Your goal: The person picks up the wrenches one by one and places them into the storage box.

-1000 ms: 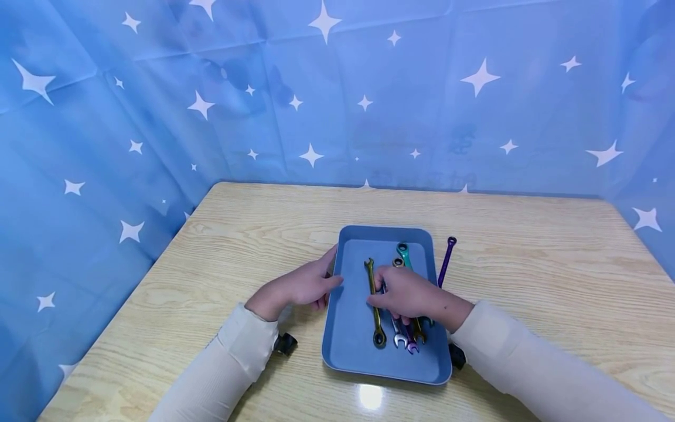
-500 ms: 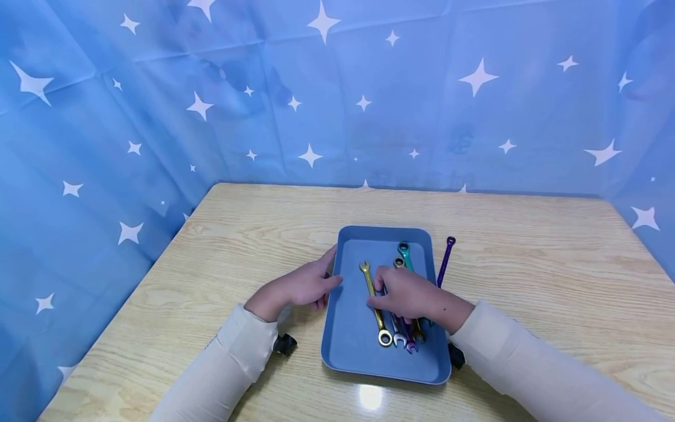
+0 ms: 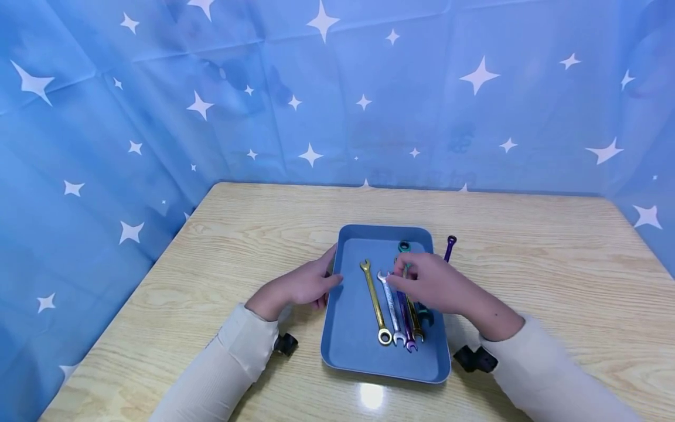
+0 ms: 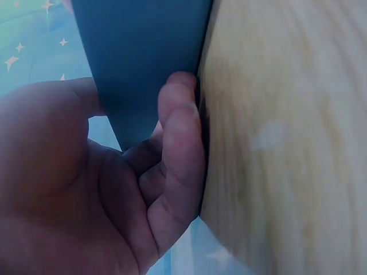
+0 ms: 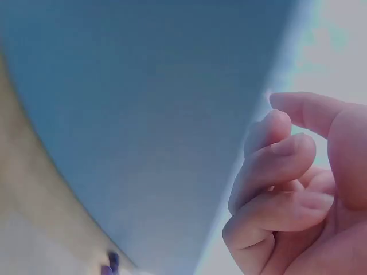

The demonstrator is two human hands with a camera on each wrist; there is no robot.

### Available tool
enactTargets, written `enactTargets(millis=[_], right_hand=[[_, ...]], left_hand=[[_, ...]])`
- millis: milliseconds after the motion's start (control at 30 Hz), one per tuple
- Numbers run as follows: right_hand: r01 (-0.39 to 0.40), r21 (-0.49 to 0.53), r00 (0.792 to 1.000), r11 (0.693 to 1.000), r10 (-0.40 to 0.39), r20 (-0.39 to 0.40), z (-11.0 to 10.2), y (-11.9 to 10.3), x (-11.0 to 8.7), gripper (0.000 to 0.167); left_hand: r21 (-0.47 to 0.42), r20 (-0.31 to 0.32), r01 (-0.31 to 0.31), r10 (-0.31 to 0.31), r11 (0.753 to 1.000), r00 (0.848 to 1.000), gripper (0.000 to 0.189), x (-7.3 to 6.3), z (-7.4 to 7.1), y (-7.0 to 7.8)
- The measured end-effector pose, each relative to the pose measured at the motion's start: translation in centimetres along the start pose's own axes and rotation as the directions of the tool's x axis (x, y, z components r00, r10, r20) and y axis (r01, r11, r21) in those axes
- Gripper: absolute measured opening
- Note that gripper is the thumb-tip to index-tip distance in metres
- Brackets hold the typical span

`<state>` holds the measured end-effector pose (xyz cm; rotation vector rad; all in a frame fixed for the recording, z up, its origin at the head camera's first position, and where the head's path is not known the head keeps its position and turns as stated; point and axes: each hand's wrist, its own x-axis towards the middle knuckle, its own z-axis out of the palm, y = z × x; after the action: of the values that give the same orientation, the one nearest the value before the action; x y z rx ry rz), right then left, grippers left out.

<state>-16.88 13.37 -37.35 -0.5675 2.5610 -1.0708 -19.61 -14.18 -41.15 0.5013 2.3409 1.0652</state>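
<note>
A blue-grey tray (image 3: 348,346) sits on the table, its left wall held by my left hand (image 3: 304,285). In the left wrist view the thumb hooks over the rim while the fingers (image 4: 182,134) curl against the outer wall. Inside the tray lie a gold combination wrench (image 3: 375,300), a silver wrench (image 3: 392,309), a purple wrench (image 3: 405,322), a darker gold wrench (image 3: 414,320) and a teal wrench (image 3: 404,247). My right hand (image 3: 433,285) hovers over the tray's right side, hiding parts of several wrenches. Its fingers (image 5: 281,212) are loosely curled, with nothing visible between them.
Another purple wrench (image 3: 450,248) lies on the wooden table (image 3: 253,234), just outside the tray's right wall and partly behind the right hand. A blue star-patterned curtain (image 3: 337,105) hangs behind and to the left of the table.
The gold wrench has tilted, its ring end shifting right beside the silver one. My right hand has moved right and away from the silver wrench, uncovering it. The left hand stays put.
</note>
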Motion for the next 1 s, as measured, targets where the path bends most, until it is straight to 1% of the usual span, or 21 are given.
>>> enactTargets(millis=[133,267,433,567,700,867,1000], right_hand=[[-0.034,0.001,0.998,0.999,0.034,-0.055,-1.7,0.6,-0.7,0.025],[-0.080,-0.012,0.990,0.997,0.078,-0.114,-3.3,1.3,-1.0,0.030],[-0.098,-0.058,0.982,0.994,0.087,-0.170,-4.2,2.5,-0.6,0.030],[-0.119,-0.085,0.979,0.989,0.102,-0.178,-4.4,3.5,-0.3,0.030],[-0.162,-0.114,0.974,0.980,0.141,-0.176,-4.7,4.4,-0.2,0.026],[-0.204,-0.151,0.973,0.967,0.184,-0.138,-4.9,5.2,-0.1,0.022],[-0.227,-0.186,0.972,0.956,0.212,-0.098,-5.0,5.8,0.0,0.025]], left_hand=[[-0.004,-0.002,0.000,0.000,1.000,1.000,0.077,0.0,0.0,-0.1],[-0.008,0.001,0.006,-0.006,1.000,1.000,0.077,-0.1,0.0,-0.2],[-0.011,-0.002,0.012,-0.012,1.000,1.000,0.077,-0.2,0.0,-0.3],[-0.009,-0.001,0.013,-0.013,1.000,1.000,0.077,-0.3,-0.1,-0.1],[-0.005,0.006,0.008,-0.008,1.000,1.000,0.077,-0.2,-0.1,0.0],[0.001,0.004,0.003,-0.003,1.000,1.000,0.077,-0.1,-0.1,0.1],[0.000,0.003,0.010,-0.010,1.000,1.000,0.077,-0.1,-0.1,0.1]])
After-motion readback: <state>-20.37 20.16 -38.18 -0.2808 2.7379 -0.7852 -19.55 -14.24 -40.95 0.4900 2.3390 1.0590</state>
